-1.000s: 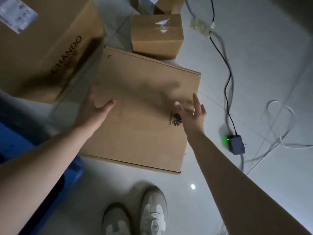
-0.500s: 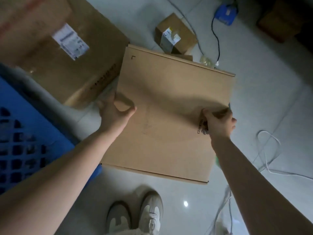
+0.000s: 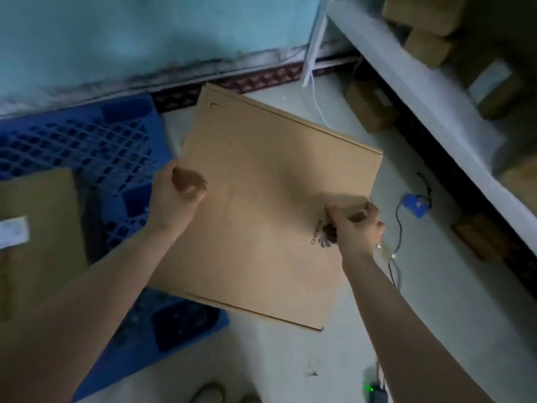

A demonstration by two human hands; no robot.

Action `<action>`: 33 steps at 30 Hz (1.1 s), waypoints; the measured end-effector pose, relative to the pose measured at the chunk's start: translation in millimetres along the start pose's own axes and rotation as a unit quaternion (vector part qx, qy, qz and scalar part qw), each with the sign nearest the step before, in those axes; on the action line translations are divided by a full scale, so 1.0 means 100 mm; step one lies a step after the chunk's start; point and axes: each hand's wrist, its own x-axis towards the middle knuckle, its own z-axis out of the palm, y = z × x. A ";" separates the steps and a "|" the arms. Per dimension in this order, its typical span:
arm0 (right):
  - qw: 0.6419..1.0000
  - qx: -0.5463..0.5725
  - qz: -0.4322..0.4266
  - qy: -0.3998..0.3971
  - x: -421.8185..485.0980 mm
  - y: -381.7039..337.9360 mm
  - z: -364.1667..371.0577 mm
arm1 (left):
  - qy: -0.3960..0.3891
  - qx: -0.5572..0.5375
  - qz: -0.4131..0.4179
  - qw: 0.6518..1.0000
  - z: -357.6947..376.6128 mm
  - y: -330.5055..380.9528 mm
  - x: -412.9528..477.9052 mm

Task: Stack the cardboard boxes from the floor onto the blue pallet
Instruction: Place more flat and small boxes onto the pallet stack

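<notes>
Starting at the far left, a brown box (image 3: 40, 234) sits on the blue pallet (image 3: 87, 141). The pallet has a grid of holes. Next comes the left hand (image 3: 177, 199). It is curled tight round the left edge of a flat cardboard box (image 3: 270, 199). This flat box is up in the air, not on anything. Its left side seems to hang over the pallet's right edge, and the rest hangs over the floor (image 3: 421, 286). Its long way runs from the person out toward the wall (image 3: 145, 39), turned a little. The right hand (image 3: 359, 228) pinches the box's right edge, next to the printed logo (image 3: 322, 237). So the pallet lies to the left of the flat box, and the left hand is the nearer one to it. I think the box must go left and down to land there. Farther right, a blue gadget (image 3: 416, 205) lies on the floor beside a grey shelf (image 3: 421, 91).
</notes>
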 end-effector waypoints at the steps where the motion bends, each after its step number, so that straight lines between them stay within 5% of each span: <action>1: 1.000 0.008 -0.015 -0.024 -0.13 -0.17 0.13 | 0.026 0.013 -0.018 0.999 -0.30 -0.04 0.02; 8: 0.980 0.045 -0.108 -0.160 -1.33 -1.04 1.34 | 0.168 0.021 -0.062 0.984 -2.29 -0.53 -0.25; 15: 0.958 -0.012 -0.149 -0.244 -2.45 -1.13 2.45 | 0.249 0.012 -0.110 0.962 -3.59 -1.34 -0.59; 20: 0.945 -0.098 -0.142 -0.279 -2.97 -0.92 3.09 | 0.283 0.039 -0.179 0.941 -4.08 -2.02 -0.64; 33: 0.917 -0.245 -0.160 -0.272 -3.40 -0.20 4.35 | 0.222 0.086 -0.263 0.935 -4.30 -3.53 -0.29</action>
